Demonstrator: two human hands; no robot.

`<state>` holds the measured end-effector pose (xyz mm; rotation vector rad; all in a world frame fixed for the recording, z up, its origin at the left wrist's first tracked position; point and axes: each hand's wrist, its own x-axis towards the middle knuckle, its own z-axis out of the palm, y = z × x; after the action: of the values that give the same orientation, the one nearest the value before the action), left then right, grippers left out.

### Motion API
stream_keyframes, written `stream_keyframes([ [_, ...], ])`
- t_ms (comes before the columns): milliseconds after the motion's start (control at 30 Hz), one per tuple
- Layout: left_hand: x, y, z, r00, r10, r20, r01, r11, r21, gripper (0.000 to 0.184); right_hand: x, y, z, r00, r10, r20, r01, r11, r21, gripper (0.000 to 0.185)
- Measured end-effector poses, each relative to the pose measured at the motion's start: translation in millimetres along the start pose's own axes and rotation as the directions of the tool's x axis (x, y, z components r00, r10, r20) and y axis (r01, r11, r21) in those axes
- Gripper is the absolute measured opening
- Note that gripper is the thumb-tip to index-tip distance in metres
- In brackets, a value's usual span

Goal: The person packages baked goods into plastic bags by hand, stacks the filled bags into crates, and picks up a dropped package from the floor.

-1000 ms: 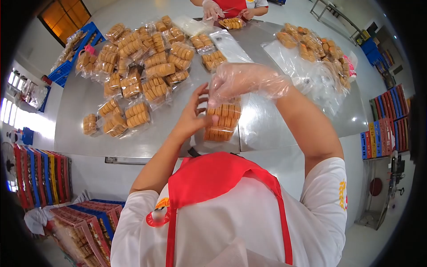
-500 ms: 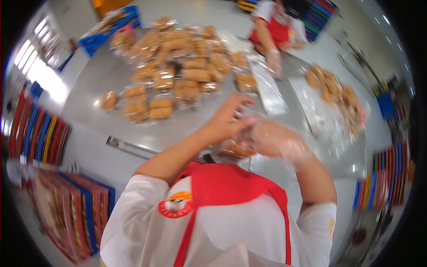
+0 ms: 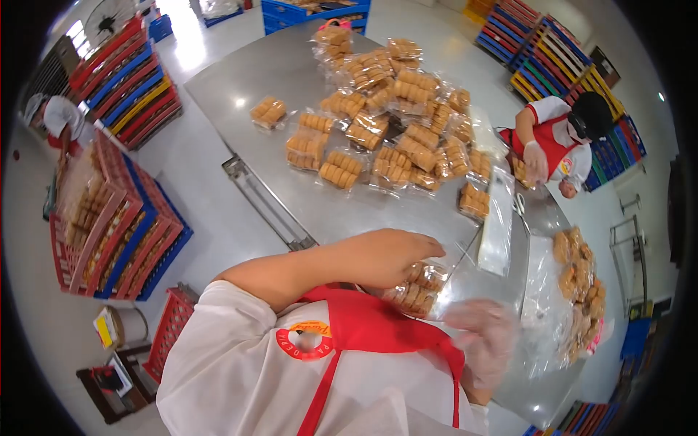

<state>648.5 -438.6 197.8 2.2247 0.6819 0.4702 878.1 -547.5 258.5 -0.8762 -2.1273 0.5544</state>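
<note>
A clear plastic bag of small bread rolls (image 3: 416,294) is close to my chest at the table's near edge. My bare left hand (image 3: 400,256) grips its upper end, the fingers curled over the plastic. To the right of the bag is my right hand (image 3: 481,338), in a clear glove and smeared by motion. Its fingertips point toward the bag; whether they touch it I cannot tell. Beyond my hands lies a stack of flat clear bags (image 3: 498,225), with scissors (image 3: 519,206) beside it.
Several packed bags of rolls (image 3: 392,156) are heaped on the steel table (image 3: 243,120). More rolls (image 3: 579,287) lie on the right, by clear plastic sheeting (image 3: 542,298). A gloved co-worker (image 3: 556,142) stands across the table. Stacked crates (image 3: 120,218) stand on the left.
The view has turned and shifted, showing more of the left side. My left hand has closed over the bag's end, and my right hand has drawn away from the left toward my body.
</note>
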Motion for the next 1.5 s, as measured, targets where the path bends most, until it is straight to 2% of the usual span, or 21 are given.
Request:
stream_keyframes([
  [100,-41.8,29.7,-39.2,0.996,-0.058,-0.074,0.053,0.996,-0.069,0.049,-22.4,34.1,-9.2,0.924,0.290,-0.250,-0.255,0.953,0.163,0.020],
  [167,-73.8,25.6,-60.0,0.955,0.104,-0.277,-0.108,0.994,0.000,0.052,-16.5,40.8,14.9,0.854,0.352,-0.383,-0.295,0.934,0.199,0.021],
  [267,-121.8,27.9,-121.3,0.942,0.028,-0.333,0.009,0.994,0.111,0.063,-23.3,67.2,43.3,0.735,0.632,-0.245,-0.486,0.744,0.459,0.023],
  [400,-158.9,15.7,-207.0,0.785,-0.335,-0.522,0.371,0.928,-0.038,0.063,-10.5,96.3,93.3,0.588,0.803,0.098,-0.688,0.433,0.583,0.023],
  [500,-168.1,-35.0,-280.3,0.582,-0.595,-0.555,0.629,0.762,-0.157,0.056,5.3,120.3,140.2,0.558,0.829,0.017,-0.632,0.412,0.657,0.022],
  [567,-184.8,-104.2,-331.0,0.537,-0.572,-0.620,0.628,0.762,-0.158,0.053,14.8,143.7,172.9,0.537,0.841,-0.068,-0.577,0.425,0.698,0.022],
  [700,-183.6,-210.2,-381.5,0.477,-0.423,-0.770,0.666,0.746,0.004,0.050,35.8,158.8,224.4,0.166,0.917,-0.363,-0.671,0.375,0.640,0.022],
  [733,-179.8,-236.7,-388.5,0.477,-0.391,-0.787,0.713,0.696,0.087,0.048,37.0,164.8,236.2,0.184,0.885,-0.427,-0.633,0.439,0.638,0.022],
  [800,-182.8,-319.8,-396.4,0.633,-0.016,-0.774,0.625,0.601,0.498,0.048,20.7,175.2,252.2,0.189,0.808,-0.558,-0.572,0.552,0.606,0.024],
  [967,-181.9,-461.1,-362.3,0.642,0.114,-0.758,0.307,0.868,0.391,0.043,34.3,142.2,276.7,0.188,0.643,-0.743,-0.774,0.562,0.291,0.030],
  [1000,-177.6,-455.1,-351.1,0.701,-0.017,-0.713,0.318,0.902,0.292,0.048,36.3,139.0,279.8,0.208,0.563,-0.800,-0.848,0.511,0.140,0.031],
  [1067,-180.8,-489.3,-321.9,0.749,0.142,-0.647,0.380,0.708,0.596,0.048,49.1,124.7,283.6,0.082,0.596,-0.799,-0.870,0.433,0.234,0.031],
  [1100,-178.8,-491.5,-299.3,0.653,-0.165,-0.739,0.386,0.912,0.137,0.044,44.2,128.2,289.8,0.044,0.580,-0.813,-0.879,0.409,0.245,0.028],
  [1133,-178.0,-494.5,-280.1,0.631,0.025,-0.775,0.341,0.889,0.306,0.043,38.3,130.1,294.6,0.064,0.547,-0.835,-0.878,0.429,0.214,0.026],
  [1200,-170.5,-453.7,-234.4,0.383,-0.067,-0.921,0.485,0.864,0.139,0.046,42.4,123.2,298.3,0.106,0.482,-0.870,-0.872,0.466,0.152,0.022],
  [1267,-165.0,-433.6,-204.9,0.478,-0.170,-0.862,0.384,0.923,0.030,0.049,41.7,138.5,311.2,0.157,0.389,-0.908,-0.890,0.454,0.041,0.023],
  [1300,-160.0,-429.7,-196.9,0.517,-0.218,-0.828,0.342,0.939,-0.033,0.050,47.2,140.6,319.3,0.194,0.499,-0.845,-0.906,0.421,0.040,0.036],
  [1333,-152.0,-429.5,-191.4,0.586,-0.208,-0.783,0.364,0.931,0.025,0.051,67.8,129.8,319.8,0.384,0.477,-0.790,-0.891,0.415,-0.182,0.051],
  [1367,-144.3,-428.8,-185.2,0.647,-0.200,-0.736,0.384,0.919,0.087,0.052,93.7,108.6,306.4,0.496,0.638,-0.589,-0.863,0.436,-0.255,0.062],
  [1400,-136.2,-426.2,-180.4,0.701,-0.194,-0.687,0.400,0.904,0.152,0.053,96.4,121.6,316.5,0.579,0.602,-0.550,-0.815,0.448,-0.368,0.066],
  [1500,-111.0,-396.9,-152.6,0.797,-0.117,-0.593,0.296,0.931,0.215,0.054,122.7,125.0,295.7,0.560,0.654,-0.508,-0.828,0.447,-0.338,0.055],
])
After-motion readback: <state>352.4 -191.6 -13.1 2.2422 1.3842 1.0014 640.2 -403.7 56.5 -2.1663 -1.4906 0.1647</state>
